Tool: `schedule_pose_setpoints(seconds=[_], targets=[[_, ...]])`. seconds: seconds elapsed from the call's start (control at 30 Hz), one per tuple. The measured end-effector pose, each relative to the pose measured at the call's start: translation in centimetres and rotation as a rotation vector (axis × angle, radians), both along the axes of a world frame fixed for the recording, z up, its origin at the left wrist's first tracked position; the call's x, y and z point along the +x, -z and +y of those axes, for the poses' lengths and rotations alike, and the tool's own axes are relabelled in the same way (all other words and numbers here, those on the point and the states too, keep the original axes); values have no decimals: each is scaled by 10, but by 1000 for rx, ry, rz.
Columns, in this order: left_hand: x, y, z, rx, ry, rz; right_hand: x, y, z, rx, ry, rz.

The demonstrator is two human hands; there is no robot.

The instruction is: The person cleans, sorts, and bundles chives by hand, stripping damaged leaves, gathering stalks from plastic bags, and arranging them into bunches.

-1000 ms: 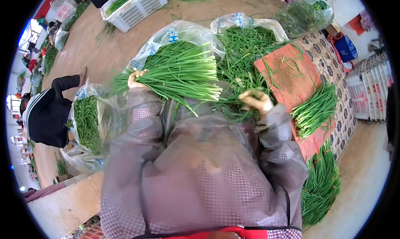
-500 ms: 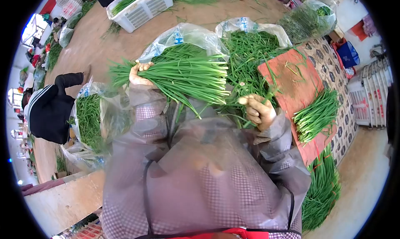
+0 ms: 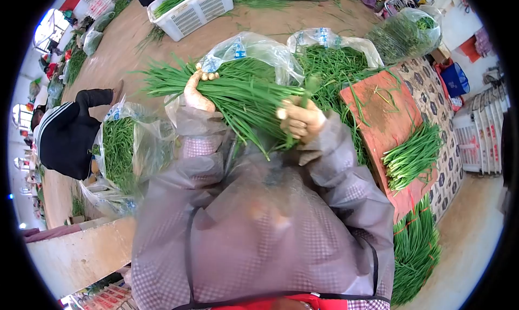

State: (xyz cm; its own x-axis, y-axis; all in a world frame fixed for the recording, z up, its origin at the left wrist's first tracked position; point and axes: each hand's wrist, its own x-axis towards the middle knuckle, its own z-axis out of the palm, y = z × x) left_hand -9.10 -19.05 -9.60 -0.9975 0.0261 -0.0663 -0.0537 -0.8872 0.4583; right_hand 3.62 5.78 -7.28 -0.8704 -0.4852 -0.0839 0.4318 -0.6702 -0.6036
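My left hand [image 3: 200,91] is closed round a thick bunch of green chives [image 3: 238,96], which lies crosswise in front of my chest with its leafy tips to the left. At the bunch's right end, over the pale cut ends, is my right hand [image 3: 303,120], fingers curled shut. Blurred green chive stalks [image 3: 310,87] stick out above that fist. Whether it also touches the bunch I cannot tell. Just beyond the bunch, open plastic bags [image 3: 246,42] hold more loose chives [image 3: 330,64]. A sorted bunch [image 3: 413,156] lies on the reddish board [image 3: 373,107] to my right.
Tied chives [image 3: 413,256] lie below the board. A white crate [image 3: 197,12] stands on the floor ahead. To the left, a person in a dark jacket [image 3: 65,139] bends beside a bag of chives [image 3: 118,147]. Stacked white crates [image 3: 481,129] stand at the far right.
My right hand has moved left from beside the board to the bunch's cut ends. The bunch in my left hand has shifted slightly right within the view, as has the background.
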Motion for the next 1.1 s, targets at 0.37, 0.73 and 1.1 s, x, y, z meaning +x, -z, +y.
schedule_pose_setpoints(seconds=[0.37,0.73,1.1], targets=[[3,-3,16,-75,-68,-127,16,-17,-86,1582,80,564],[-7,26,-26,104,-145,-197,62,71,83,1059,32,99],[-32,39,-52,143,116,188,43,58,59,1203,119,378]])
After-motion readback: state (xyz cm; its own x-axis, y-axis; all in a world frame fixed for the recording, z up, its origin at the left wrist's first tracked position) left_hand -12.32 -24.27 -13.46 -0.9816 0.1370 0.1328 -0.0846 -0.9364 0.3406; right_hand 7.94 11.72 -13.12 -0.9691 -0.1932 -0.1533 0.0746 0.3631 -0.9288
